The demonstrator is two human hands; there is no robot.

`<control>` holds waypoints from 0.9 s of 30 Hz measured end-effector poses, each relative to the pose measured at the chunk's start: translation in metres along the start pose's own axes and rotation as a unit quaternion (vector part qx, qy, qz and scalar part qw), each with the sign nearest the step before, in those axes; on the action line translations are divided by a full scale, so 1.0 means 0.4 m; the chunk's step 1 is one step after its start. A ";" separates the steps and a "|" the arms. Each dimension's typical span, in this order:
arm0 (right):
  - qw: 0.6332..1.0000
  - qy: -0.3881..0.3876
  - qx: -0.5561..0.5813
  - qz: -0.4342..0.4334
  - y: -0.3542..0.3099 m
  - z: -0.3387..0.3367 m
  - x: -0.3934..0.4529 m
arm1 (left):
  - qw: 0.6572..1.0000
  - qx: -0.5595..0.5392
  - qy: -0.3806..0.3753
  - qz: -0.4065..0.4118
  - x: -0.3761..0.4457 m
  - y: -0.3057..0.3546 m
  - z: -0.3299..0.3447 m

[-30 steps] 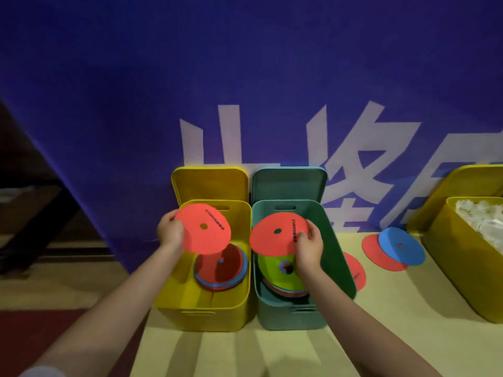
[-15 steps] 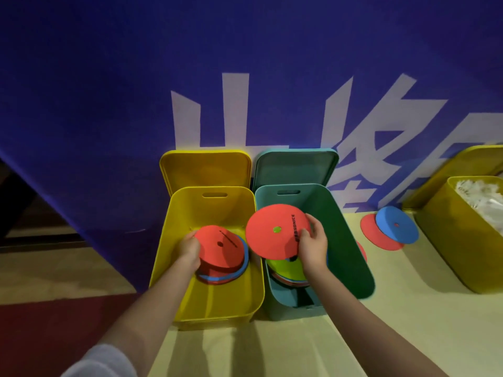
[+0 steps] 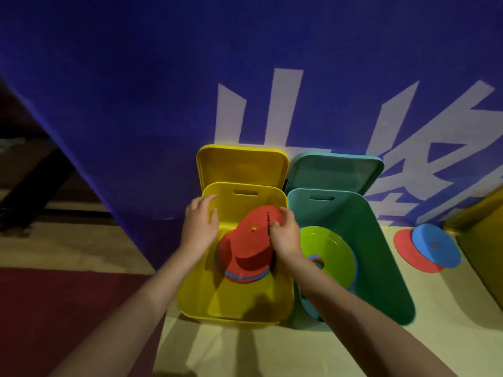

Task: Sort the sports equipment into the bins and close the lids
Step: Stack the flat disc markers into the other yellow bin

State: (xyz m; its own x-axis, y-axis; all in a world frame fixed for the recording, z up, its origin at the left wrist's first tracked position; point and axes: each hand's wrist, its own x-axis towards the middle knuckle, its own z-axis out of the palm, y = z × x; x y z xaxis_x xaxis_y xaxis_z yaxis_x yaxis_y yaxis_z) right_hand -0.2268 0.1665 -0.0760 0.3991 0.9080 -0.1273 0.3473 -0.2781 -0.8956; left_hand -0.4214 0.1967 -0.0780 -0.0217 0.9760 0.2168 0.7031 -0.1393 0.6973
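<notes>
At the centre of the frame the right hand (image 3: 285,235) pinches the right edge of a red disc (image 3: 254,229), fingers curled over the rim and thumb beneath; the disc is tilted, lower edge towards the stack of red and blue discs (image 3: 242,268) inside the yellow bin (image 3: 234,300). The left hand (image 3: 200,227) is just left of the disc at the bin's upper left wall, fingers straight and slightly spread, holding nothing. The yellow lid (image 3: 242,167) stands upright behind the yellow bin, against the blue banner (image 3: 136,77). Immediately to the right stands the green bin (image 3: 381,254), containing a lime-green disc (image 3: 330,254) on top of other discs; its green lid (image 3: 334,172) stands upright behind it. At the right edge, a blue disc (image 3: 435,248) overlaps a red floor disc (image 3: 408,254) on the beige surface (image 3: 272,355).
</notes>
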 end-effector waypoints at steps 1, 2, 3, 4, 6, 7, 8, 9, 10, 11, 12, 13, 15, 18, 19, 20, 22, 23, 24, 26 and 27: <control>1.000 -0.011 -0.021 -0.003 -0.004 0.025 0.000 | 1.000 0.016 -0.006 -0.013 -0.001 -0.016 -0.003; 0.999 -0.022 -0.036 -0.002 -0.004 0.048 -0.001 | 0.999 0.017 -0.022 -0.034 -0.004 -0.036 -0.005; 0.998 -0.027 -0.048 0.004 0.000 0.069 0.000 | 0.997 0.004 -0.044 -0.066 -0.008 -0.056 -0.005; 0.998 -0.025 -0.056 0.013 0.009 0.087 0.002 | 0.992 -0.016 -0.070 -0.104 -0.010 -0.075 -0.005; 0.998 -0.014 -0.052 0.030 0.033 0.121 0.007 | 0.983 -0.046 -0.110 -0.137 -0.013 -0.105 -0.011; 0.998 -0.006 -0.043 0.038 0.046 0.136 0.009 | 0.983 -0.060 -0.115 -0.133 -0.014 -0.114 -0.014; 0.998 0.002 -0.032 0.054 0.061 0.148 0.011 | 0.983 -0.074 -0.112 -0.127 -0.016 -0.118 -0.017; 0.997 0.006 -0.021 0.071 0.078 0.161 0.012 | 0.983 -0.085 -0.105 -0.125 -0.018 -0.120 -0.022; 0.996 0.007 -0.012 0.091 0.102 0.167 0.014 | 0.983 -0.093 -0.097 -0.121 -0.020 -0.113 -0.021; 0.994 -0.005 -0.015 0.110 0.130 0.177 0.016 | 0.984 -0.098 -0.090 -0.121 -0.021 -0.112 -0.019; 0.991 -0.024 -0.033 0.131 0.156 0.188 0.017 | 0.985 -0.097 -0.083 -0.120 -0.022 -0.112 -0.017; 0.985 -0.039 -0.070 0.150 0.186 0.200 0.021 | 0.985 -0.094 -0.077 -0.120 -0.023 -0.112 -0.013; 0.974 -0.038 -0.148 0.169 0.215 0.215 0.024 | 0.986 -0.094 -0.068 -0.119 -0.024 -0.112 -0.009; 0.977 -0.051 -0.155 0.140 0.199 0.223 0.024 | 0.986 -0.090 -0.066 -0.125 -0.027 -0.111 -0.007; 0.976 -0.052 -0.164 0.136 0.193 0.220 0.026 | 0.986 -0.089 -0.067 -0.127 -0.028 -0.111 -0.007; 0.973 -0.053 -0.175 0.141 0.191 0.218 0.028 | 0.985 -0.088 -0.069 -0.129 -0.028 -0.112 -0.007; 0.972 -0.059 -0.171 0.149 0.172 0.209 0.028 | 0.984 -0.084 -0.066 -0.139 -0.028 -0.111 -0.004; 0.975 -0.073 -0.153 0.145 0.161 0.206 0.028 | 0.986 -0.072 -0.057 -0.141 -0.028 -0.106 -0.004; 0.979 -0.087 -0.131 0.131 0.143 0.198 0.025 | 0.989 -0.043 -0.040 -0.133 -0.032 -0.098 -0.007; 0.988 -0.102 -0.094 0.070 0.103 0.169 0.019 | 0.997 0.041 -0.005 -0.066 -0.042 -0.079 -0.017; 0.992 -0.100 -0.073 0.030 0.081 0.144 0.012 | 0.997 0.071 0.009 -0.023 -0.048 -0.065 -0.020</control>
State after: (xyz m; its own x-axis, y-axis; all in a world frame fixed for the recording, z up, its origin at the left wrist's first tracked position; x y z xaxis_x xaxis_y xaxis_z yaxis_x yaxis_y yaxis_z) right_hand -0.2624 0.1800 -0.1300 0.2507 0.9285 -0.2741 0.4524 -0.3627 -0.8148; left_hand -0.4452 0.1803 -0.0949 -0.0681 0.9773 0.2008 0.7944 -0.0686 0.6034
